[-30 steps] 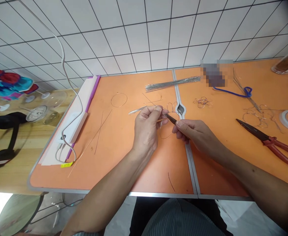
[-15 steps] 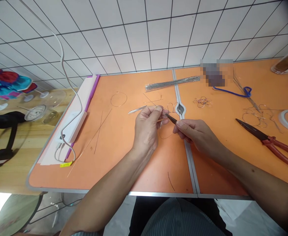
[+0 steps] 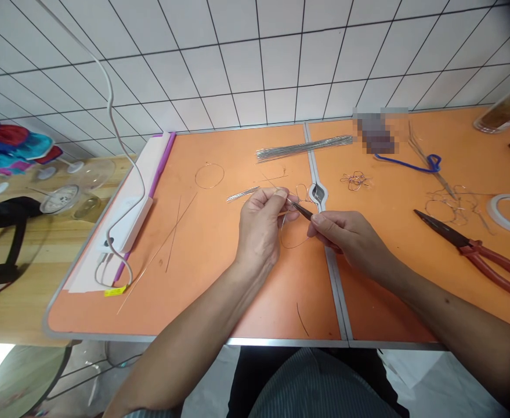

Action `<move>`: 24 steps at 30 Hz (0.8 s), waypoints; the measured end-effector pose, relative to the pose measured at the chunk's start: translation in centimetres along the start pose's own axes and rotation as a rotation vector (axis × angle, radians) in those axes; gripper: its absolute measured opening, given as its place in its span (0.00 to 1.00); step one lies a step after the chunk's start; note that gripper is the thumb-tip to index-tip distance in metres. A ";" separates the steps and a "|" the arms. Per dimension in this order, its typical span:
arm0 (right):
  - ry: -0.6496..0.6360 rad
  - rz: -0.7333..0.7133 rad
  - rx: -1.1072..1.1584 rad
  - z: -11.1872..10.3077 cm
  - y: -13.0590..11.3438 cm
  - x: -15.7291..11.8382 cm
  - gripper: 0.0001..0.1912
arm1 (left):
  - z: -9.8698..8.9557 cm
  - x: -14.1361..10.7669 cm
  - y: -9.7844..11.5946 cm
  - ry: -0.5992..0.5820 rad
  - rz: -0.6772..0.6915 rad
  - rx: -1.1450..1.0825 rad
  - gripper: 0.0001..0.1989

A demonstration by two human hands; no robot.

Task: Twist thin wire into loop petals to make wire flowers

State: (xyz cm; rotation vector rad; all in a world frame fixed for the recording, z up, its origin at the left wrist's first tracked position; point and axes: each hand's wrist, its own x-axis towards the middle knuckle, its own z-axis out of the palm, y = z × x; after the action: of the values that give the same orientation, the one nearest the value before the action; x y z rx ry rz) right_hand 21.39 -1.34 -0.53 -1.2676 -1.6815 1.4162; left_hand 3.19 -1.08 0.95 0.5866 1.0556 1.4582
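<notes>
My left hand (image 3: 259, 226) is closed in a pinch on a fine wire (image 3: 290, 247), whose thin loop hangs below the fingertips. Between the fingers of my right hand (image 3: 348, 232) is a dark, pointed tool that looks like tweezers (image 3: 302, 210). Its tip meets the wire beside my left fingertips; the exact contact is too small to make out. Just behind my left hand lies a short bundle of silvery wire pieces (image 3: 242, 194). A bent piece of wire (image 3: 302, 191) rests on the table past the fingertips.
On the orange table (image 3: 202, 284) are a wire ring (image 3: 209, 175), a long wire bundle (image 3: 302, 148), tangled wire (image 3: 355, 180), red-handled pliers (image 3: 467, 247), and a white tape roll (image 3: 496, 212). At left sits a white power strip (image 3: 130, 226) with a cable.
Both hands stay almost in place, still gripping the wire and the tool. The wire and tool tip have shifted very slightly at the left fingertips. The camera view has moved a little.
</notes>
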 end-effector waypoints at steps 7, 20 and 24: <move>-0.013 0.023 0.009 -0.2 0.0 0.0 0.27 | 0.0 -0.1 0.0 0.000 -0.006 0.009 0.09; -0.007 0.011 -0.034 -0.3 -0.4 -0.1 0.27 | 0.0 -0.1 -0.1 -0.008 -0.008 0.012 0.09; -0.005 0.005 -0.021 -0.2 -0.2 0.0 0.28 | 0.0 -0.1 0.0 -0.002 0.004 0.024 0.10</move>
State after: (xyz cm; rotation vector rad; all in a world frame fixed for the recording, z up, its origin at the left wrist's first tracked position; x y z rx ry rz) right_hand 21.47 -1.26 -0.25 -1.2812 -1.7025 1.4090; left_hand 3.18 -1.20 0.98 0.6069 1.0720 1.4497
